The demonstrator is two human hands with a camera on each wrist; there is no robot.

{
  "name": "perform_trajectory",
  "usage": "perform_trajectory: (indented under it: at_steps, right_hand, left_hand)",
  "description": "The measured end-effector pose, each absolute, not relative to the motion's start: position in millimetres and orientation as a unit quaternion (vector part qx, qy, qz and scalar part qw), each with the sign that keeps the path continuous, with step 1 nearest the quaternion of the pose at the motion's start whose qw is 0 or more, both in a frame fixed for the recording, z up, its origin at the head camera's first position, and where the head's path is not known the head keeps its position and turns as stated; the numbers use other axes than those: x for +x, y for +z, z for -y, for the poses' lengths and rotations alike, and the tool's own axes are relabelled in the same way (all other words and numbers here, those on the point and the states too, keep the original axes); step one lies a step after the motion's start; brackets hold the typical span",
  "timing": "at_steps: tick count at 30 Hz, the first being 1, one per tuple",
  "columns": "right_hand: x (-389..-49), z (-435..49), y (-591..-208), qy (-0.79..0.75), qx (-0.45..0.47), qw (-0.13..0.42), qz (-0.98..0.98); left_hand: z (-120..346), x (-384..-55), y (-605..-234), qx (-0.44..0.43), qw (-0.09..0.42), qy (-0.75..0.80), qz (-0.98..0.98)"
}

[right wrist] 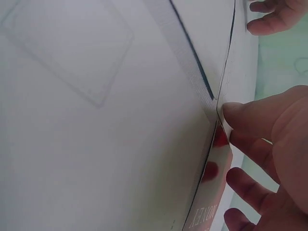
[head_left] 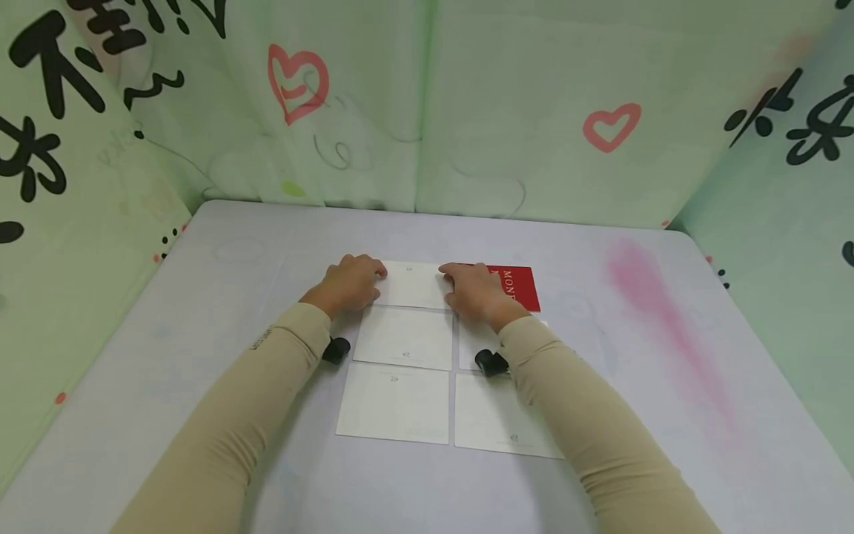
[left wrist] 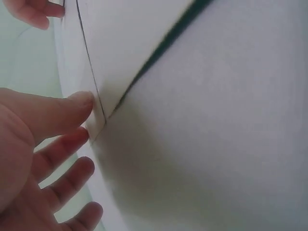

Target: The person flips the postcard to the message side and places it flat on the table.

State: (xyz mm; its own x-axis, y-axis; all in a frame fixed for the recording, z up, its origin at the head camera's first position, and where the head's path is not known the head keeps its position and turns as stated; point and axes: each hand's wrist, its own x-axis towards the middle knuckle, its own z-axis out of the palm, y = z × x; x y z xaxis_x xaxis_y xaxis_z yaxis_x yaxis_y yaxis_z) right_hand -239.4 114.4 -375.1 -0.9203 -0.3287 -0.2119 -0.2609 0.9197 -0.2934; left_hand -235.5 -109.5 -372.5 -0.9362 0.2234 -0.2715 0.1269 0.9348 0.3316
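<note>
My left hand (head_left: 351,282) is at the left edge of the far white card (head_left: 412,285), thumb and index fingertips apart along that edge. At the card's right edge, my right hand (head_left: 477,289) touches it with thumb and forefinger, partly covering a red card (head_left: 523,288) with white lettering. In the left wrist view the thumb (left wrist: 72,108) is beside the card's corner and the other fingers are spread. The right wrist view has the thumb (right wrist: 240,118) at the seam between white and red cards, with the red card's lettering below.
More white cards lie below in two columns: a middle-left card (head_left: 403,337), a near-left card (head_left: 394,404) and a near-right card (head_left: 500,415). The right forearm partly covers the right column. The white table (head_left: 267,237) has a pink smear (head_left: 667,319), and green printed cloth (head_left: 507,89) encloses it.
</note>
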Motion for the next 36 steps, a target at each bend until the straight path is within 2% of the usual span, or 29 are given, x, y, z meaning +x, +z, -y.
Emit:
perform_trajectory:
  at_steps: [5, 9, 13, 17, 24, 36]
  right_hand:
    - [-238, -126, -371, -0.143, -0.162, 0.118, -0.969]
    - [-242, -151, -362, -0.170, -0.166, 0.104, -0.966]
    - [-244, -183, -354, -0.126, -0.159, 0.095, -0.975]
    - [-243, -206, -355, -0.073, -0.145, 0.110, -0.981]
    - [-240, -229, -364, -0.097, -0.116, 0.148, -0.977]
    - [-239, -243, -368, -0.121, -0.124, 0.162, -0.971]
  left_hand:
    - [102, -236, -367, 0.106, 0.149, 0.155, -0.971]
    - [90, -238, -362, 0.142, 0.127, 0.174, -0.966]
    - [68, -237, -358, 0.171, 0.110, 0.179, -0.963]
    - [42, -237, -362, 0.191, 0.109, 0.173, -0.960]
    - [2, -243, -377, 0.223, 0.094, 0.162, -0.956]
    - [-10, -245, -386, 0.223, 0.092, 0.131, -0.962]
